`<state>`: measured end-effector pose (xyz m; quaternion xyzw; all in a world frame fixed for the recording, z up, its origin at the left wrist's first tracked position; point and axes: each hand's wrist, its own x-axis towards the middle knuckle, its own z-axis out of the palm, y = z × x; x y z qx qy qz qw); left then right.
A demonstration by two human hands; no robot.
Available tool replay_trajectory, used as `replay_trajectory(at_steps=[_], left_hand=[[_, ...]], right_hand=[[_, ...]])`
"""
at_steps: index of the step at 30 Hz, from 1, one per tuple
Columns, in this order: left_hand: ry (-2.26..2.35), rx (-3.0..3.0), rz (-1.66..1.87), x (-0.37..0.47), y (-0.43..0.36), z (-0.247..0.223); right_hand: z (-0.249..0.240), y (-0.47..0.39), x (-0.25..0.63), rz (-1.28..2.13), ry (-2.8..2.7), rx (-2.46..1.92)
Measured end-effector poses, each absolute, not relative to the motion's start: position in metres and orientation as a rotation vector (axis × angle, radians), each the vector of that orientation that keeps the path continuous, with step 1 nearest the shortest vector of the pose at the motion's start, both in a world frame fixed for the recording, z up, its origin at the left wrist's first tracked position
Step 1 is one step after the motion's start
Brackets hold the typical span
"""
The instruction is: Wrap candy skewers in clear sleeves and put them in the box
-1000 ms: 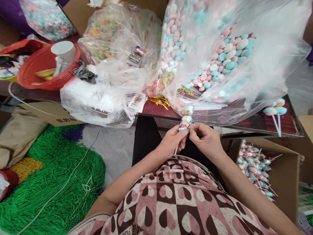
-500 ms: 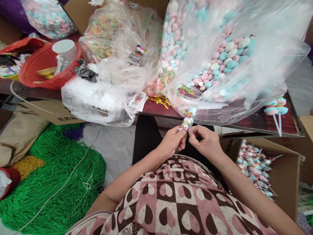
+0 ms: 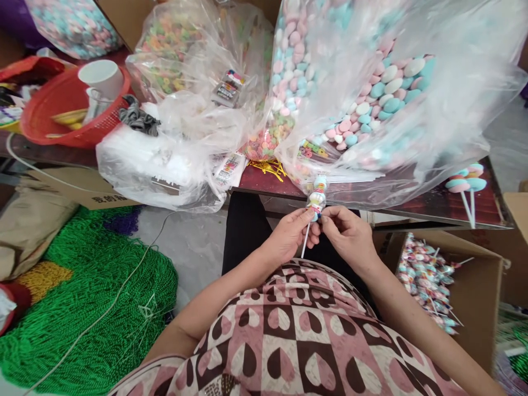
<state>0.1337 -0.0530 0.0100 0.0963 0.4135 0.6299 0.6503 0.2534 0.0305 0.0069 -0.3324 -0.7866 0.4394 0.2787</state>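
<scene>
1. Two bare hands meet at one candy skewer (image 3: 317,198): the left hand (image 3: 292,234) pinches its lower end between thumb and fingers, its candies pointing beyond the fingertips and its white stick (image 3: 306,242) sticking out below, toward the person.
2. The right hand (image 3: 347,231) is just beside it, thumb and forefinger drawn close at the skewer's lower right; whether they grip anything there cannot be told.
3. Just beyond both hands is the dark red surface (image 3: 259,180), with yellow ties (image 3: 269,168) beyond the left hand, slightly to its left.
4. Beyond the right hand, a large clear bag (image 3: 445,110) holds pink, white and blue candies (image 3: 390,88).
5. Well to the right of the right hand, two candy sticks (image 3: 466,181) lie at the surface's edge; below them, a cardboard box (image 3: 474,313) holds a heap of wrapped candies (image 3: 427,283).
6. Well left of the left hand, green beads (image 3: 103,280) cover the floor.
</scene>
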Motion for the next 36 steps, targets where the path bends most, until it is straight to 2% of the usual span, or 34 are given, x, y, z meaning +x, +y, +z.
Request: replay_trajectory(at_steps=[10, 29, 36], left_hand=[[1.017, 0.187, 1.46, 0.134, -0.052, 0.011], [1.179, 0.346, 1.446, 0.135, -0.05, 0.0], [1.154, 0.327, 1.4, 0.138, -0.052, 0.003]], right_hand=[[0.011, 0.034, 0.252, 0.64, -2.274, -0.716], [0.012, 0.038, 0.255, 0.311, -2.411, -0.646], [0.013, 0.041, 0.253, 0.36, -2.407, -0.678]])
